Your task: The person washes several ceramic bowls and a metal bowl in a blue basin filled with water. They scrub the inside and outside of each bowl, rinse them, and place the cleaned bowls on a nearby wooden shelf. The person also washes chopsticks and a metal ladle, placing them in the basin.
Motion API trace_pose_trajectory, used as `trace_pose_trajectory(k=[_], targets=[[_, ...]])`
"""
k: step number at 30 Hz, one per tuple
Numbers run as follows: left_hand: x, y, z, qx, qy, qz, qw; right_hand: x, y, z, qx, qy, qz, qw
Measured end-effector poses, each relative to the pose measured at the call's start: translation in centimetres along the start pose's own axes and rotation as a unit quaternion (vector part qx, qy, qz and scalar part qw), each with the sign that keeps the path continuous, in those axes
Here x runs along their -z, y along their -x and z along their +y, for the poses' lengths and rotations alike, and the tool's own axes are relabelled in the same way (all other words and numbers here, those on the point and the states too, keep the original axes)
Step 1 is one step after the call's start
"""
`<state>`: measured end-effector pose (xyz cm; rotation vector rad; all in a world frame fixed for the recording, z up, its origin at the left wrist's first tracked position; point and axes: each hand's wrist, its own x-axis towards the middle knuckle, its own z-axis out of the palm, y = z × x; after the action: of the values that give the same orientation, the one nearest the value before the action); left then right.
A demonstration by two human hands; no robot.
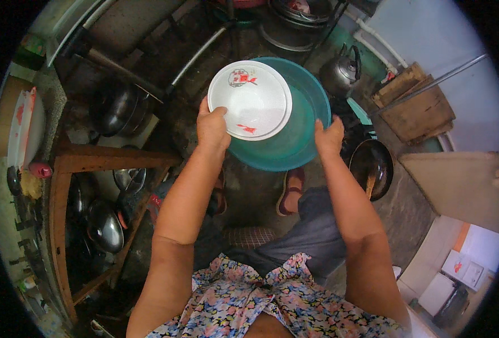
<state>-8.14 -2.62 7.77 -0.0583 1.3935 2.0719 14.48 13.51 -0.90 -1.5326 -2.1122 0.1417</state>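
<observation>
My left hand (214, 124) grips the rim of a white dish (253, 101) with red and grey printed designs, thumb on the inner face. A second edge along its right side suggests another dish stacked beneath it; I cannot tell for sure. The dish is held over the left part of a teal plastic basin (274, 162), hiding some of it. Pale greenish liquid seems to lie in the basin. At the basin's right rim is my right hand (330, 132), its fingers closed over the edge.
To the right lie a dark wok (361, 164), a metal kettle (340, 69) and wooden boards (418, 105) against the wall. A wooden-framed shelf (105, 162) with metal pans stands on the left. A black pot (114, 105) sits behind it.
</observation>
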Motion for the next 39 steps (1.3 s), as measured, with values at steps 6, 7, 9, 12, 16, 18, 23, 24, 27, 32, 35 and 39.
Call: trace_pose_trajectory(k=[6, 7, 9, 12, 16, 18, 23, 24, 27, 32, 35, 39], targets=[[1.1, 0.1, 2.9, 0.032, -0.071, -0.052, 0.996, 3.7, -2.2, -11.5, 0.042, -0.335, -0.189, 0.922], [1.2, 0.1, 3.6, 0.04, -0.074, -0.056, 0.995, 4.0, -2.6, -12.8, 0.048, -0.312, -0.196, 0.928], [1.1, -0.1, 4.1, 0.053, -0.081, -0.064, 0.993, 3.7, -3.6, -14.3, 0.063, -0.267, -0.205, 0.939], [1.2, -1.0, 3.0, 0.041, -0.123, -0.055, 0.99, 2.1, -5.1, -15.3, 0.038, -0.191, -0.227, 0.954], [2.5, -2.6, 1.8, 0.018, -0.122, -0.082, 0.989, 2.5, -5.7, -17.6, 0.017, -0.092, -0.249, 0.964], [2.7, -3.0, 1.3, -0.004, -0.132, -0.101, 0.986, 1.2, -5.6, -17.7, 0.021, -0.085, -0.256, 0.963], [2.9, -5.3, 0.3, -0.026, -0.159, -0.07, 0.985, -3.1, -5.4, -15.3, 0.058, -0.241, -0.279, 0.928], [2.8, -5.4, 0.3, -0.035, -0.17, -0.069, 0.982, -4.2, -4.9, -14.7, 0.06, -0.267, -0.262, 0.925], [1.8, -4.9, 1.0, -0.091, -0.263, -0.057, 0.959, -6.3, -3.7, -13.7, -0.087, -0.378, -0.287, 0.876], [1.8, -5.5, -0.5, -0.211, -0.376, -0.032, 0.902, -10.3, -1.9, -11.6, -0.225, -0.279, -0.226, 0.906], [1.7, -6.0, -1.4, -0.27, -0.421, -0.03, 0.865, -13.7, -0.7, -10.4, -0.391, -0.38, -0.201, 0.814], [2.3, -7.1, -2.5, -0.319, -0.445, -0.019, 0.837, -12.7, -0.9, -11.8, -0.273, -0.534, -0.327, 0.73]])
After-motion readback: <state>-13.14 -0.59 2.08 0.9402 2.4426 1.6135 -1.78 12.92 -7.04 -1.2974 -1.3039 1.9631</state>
